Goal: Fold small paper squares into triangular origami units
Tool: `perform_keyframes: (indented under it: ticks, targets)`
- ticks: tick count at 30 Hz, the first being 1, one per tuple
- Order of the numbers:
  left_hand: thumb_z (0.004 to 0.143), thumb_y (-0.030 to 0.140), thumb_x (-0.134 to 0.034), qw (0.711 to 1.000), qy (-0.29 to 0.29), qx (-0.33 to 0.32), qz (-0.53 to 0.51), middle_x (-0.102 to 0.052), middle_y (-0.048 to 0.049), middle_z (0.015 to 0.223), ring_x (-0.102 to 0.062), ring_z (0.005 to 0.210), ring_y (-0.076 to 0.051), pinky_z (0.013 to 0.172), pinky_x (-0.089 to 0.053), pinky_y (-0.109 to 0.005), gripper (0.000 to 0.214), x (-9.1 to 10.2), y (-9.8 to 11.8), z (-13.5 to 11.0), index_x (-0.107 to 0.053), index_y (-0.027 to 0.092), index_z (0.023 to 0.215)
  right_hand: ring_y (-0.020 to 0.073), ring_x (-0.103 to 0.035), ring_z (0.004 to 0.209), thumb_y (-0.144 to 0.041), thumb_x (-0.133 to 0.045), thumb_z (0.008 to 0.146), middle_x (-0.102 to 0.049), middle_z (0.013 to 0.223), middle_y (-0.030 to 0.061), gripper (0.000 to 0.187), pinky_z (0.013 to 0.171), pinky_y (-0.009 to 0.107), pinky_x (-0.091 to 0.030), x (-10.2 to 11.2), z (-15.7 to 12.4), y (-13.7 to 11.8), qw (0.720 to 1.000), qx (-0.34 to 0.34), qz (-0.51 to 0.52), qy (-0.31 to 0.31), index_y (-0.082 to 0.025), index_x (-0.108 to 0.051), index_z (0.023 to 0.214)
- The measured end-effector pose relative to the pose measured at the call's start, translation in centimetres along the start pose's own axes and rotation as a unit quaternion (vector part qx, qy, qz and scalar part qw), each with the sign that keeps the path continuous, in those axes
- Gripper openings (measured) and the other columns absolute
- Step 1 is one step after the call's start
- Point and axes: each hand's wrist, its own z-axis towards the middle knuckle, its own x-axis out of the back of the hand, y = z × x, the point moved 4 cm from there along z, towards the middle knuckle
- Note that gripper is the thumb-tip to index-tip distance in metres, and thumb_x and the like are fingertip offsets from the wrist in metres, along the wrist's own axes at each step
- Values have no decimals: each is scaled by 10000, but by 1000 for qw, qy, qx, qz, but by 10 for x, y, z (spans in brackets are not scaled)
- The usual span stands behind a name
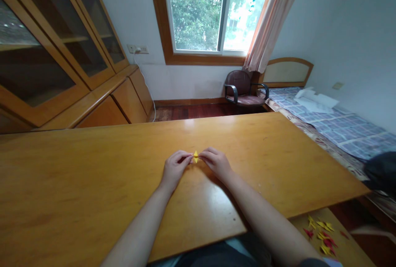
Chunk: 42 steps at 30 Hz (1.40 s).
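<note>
A small yellow folded-paper piece (196, 157), with points sticking up and down, is held just above the wooden table (93, 176). My left hand (177, 168) pinches its left end between thumb and fingers. From the other side, my right hand (217, 161) pinches the right end. The fingertips cover both ends of the paper, so only its middle shows. It looks like an origami crane, similar to the small yellow and red folded-paper figures (324, 236) lying at the lower right.
Those figures rest on a lower wooden surface (301, 223) beside the table's right edge. Beyond the table are an office chair (246, 90), a bed (340, 122) with a checked cover, and a window (198, 11). Glass-door cabinets (71, 36) stand at left.
</note>
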Motion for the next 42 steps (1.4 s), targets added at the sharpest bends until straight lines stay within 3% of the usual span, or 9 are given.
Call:
perform_keyframes:
  ticks: [7, 19, 29, 42]
  targets:
    - [856, 365, -668, 1000, -6, -11, -5, -703, -40, 811, -642, 775, -184, 759, -499, -280, 172, -1, 6, 0, -757, 218, 854, 173, -649, 807, -300, -589, 959, -679, 889, 62, 165, 737, 278, -522, -2, 0, 1, 999, -17, 49, 18, -218, -732, 970]
    - [843, 344, -678, 999, -18, -30, 37, -697, -51, 829, -639, 794, -188, 749, -488, -272, 148, -3, 9, 0, -733, 208, 822, 174, -647, 811, -332, -572, 968, -683, 888, 66, 192, 739, 275, -518, 1, 2, 0, 999, -16, 38, 5, -224, -730, 959]
    - [842, 347, -677, 1000, -2, -19, 12, -691, -49, 842, -637, 790, -182, 763, -495, -278, 151, 1, 5, 1, -735, 208, 845, 121, -583, 561, -362, -666, 892, -682, 757, 26, 190, 566, 246, -490, -1, 4, 10, 982, -135, 129, 36, -189, -737, 862]
    - [839, 350, -688, 999, -39, 4, -23, -681, -45, 808, -646, 779, -182, 753, -510, -284, 168, -2, -2, 1, -733, 190, 817, 128, -580, 558, -387, -707, 837, -689, 701, 16, 202, 556, 241, -468, -8, 3, 11, 959, -177, 220, 11, -195, -770, 840]
